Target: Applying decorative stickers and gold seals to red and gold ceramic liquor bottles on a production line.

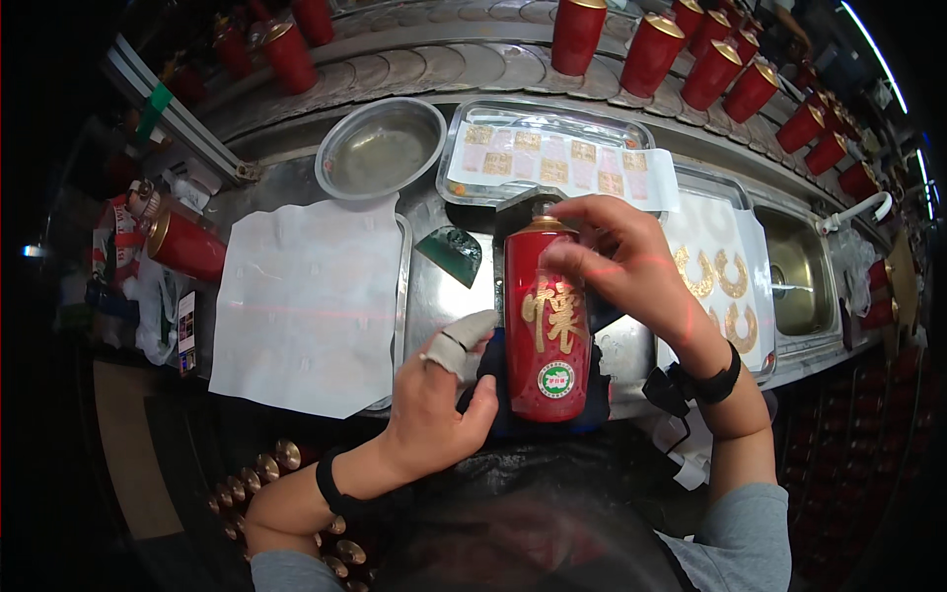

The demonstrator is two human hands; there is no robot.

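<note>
A glossy red bottle (550, 395) lies in front of me on dark cloth, its gold neck pointing away. It bears a large gold character and a round green-and-white emblem. My right hand (623, 259) is curled over the bottle's shoulder, its thumb blurred in front of the red surface and its index finger across the neck. Whatever those bent fingers pinch, if anything, cannot be made out. My left hand (434, 405) sits beside the bottle's left side, with pale covers on some fingers. Its thumb is apart from the fingers, and nothing shows in it.
Beyond are a metal bowl (347, 148) and a tray of gold decals (498, 163). A paper-covered tray (306, 326) lies left, beside a dark green scraper-like piece (449, 259). Horseshoe-shaped gold decals (732, 274) and a sink (797, 281) are right. Red bottles (653, 54) line the conveyor.
</note>
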